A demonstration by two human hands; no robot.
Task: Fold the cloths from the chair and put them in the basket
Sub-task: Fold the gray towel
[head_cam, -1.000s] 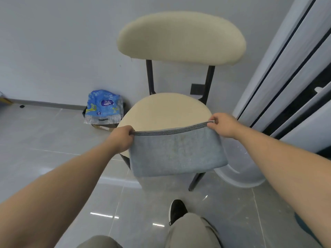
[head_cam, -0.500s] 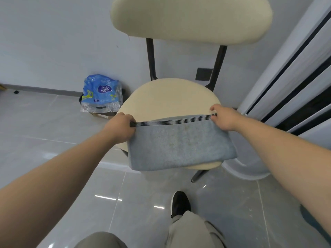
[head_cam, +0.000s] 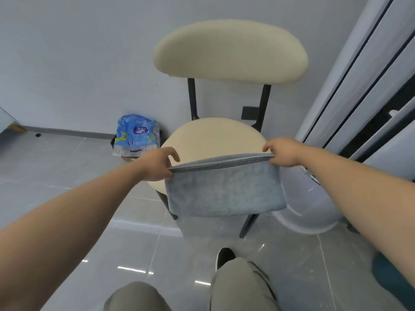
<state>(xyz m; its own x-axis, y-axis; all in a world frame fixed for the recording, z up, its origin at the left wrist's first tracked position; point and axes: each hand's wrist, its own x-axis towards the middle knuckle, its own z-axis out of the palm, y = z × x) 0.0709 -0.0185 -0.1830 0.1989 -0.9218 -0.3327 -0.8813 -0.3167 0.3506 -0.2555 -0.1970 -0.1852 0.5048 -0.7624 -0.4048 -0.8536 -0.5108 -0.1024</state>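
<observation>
A folded grey-blue cloth [head_cam: 224, 191] with a dark striped top edge hangs in the air in front of the cream chair seat [head_cam: 213, 138]. My left hand [head_cam: 157, 163] pinches its top left corner, with the other fingers lifted. At the top right corner, my right hand [head_cam: 281, 151] grips the edge. The cloth hangs down over the seat's front rim. The seat behind it is bare. A white basket [head_cam: 310, 221] stands on the floor to the right of the chair, partly hidden by the cloth and my right arm.
A blue plastic package [head_cam: 135, 135] lies on a small box by the wall, left of the chair. White sliding door frames [head_cam: 359, 86] rise at the right. Grey floor tiles lie around my knees and a black shoe [head_cam: 224, 254].
The cloth has been lifted off the seat's front and hangs free again. The fingers of my left hand have loosened to a pinch. The camera has pulled back from the chair.
</observation>
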